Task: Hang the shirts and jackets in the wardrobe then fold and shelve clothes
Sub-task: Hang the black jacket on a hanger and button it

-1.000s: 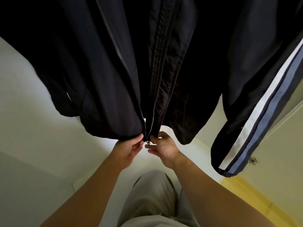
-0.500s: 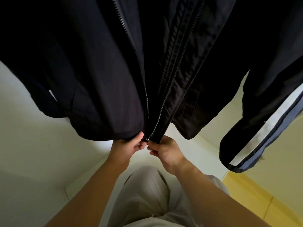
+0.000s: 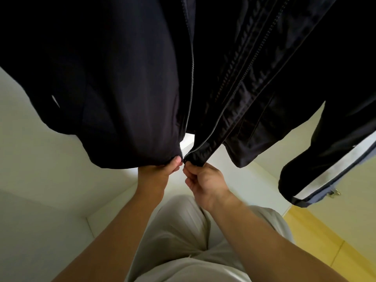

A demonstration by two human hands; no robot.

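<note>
While the dark navy zip-front jacket [image 3: 122,88] is hanging in front of the person and filling the upper part of the view, its two front panels are parting at the bottom, with a pale gap showing between them. The left hand [image 3: 157,176] is pinching the hem corner of the panel on the person's left, its thumb pressing the fabric at the foot of the silver zip teeth [image 3: 191,88]. The right hand [image 3: 206,184] is curling its fingers round the hem corner of the other panel, where the second row of zip teeth [image 3: 234,92] is ending. Both hands are sitting just beside each other, not quite touching. Off to the right, a dark sleeve with a white and grey-blue stripe [image 3: 325,176] is dangling well apart from the hands. Smooth white wardrobe panels [image 3: 30,155] are showing behind and below the jacket, light beige trousers [image 3: 183,231] are appearing between the forearms, and a strip of yellow floor [image 3: 325,251] is lying at the lower right
</note>
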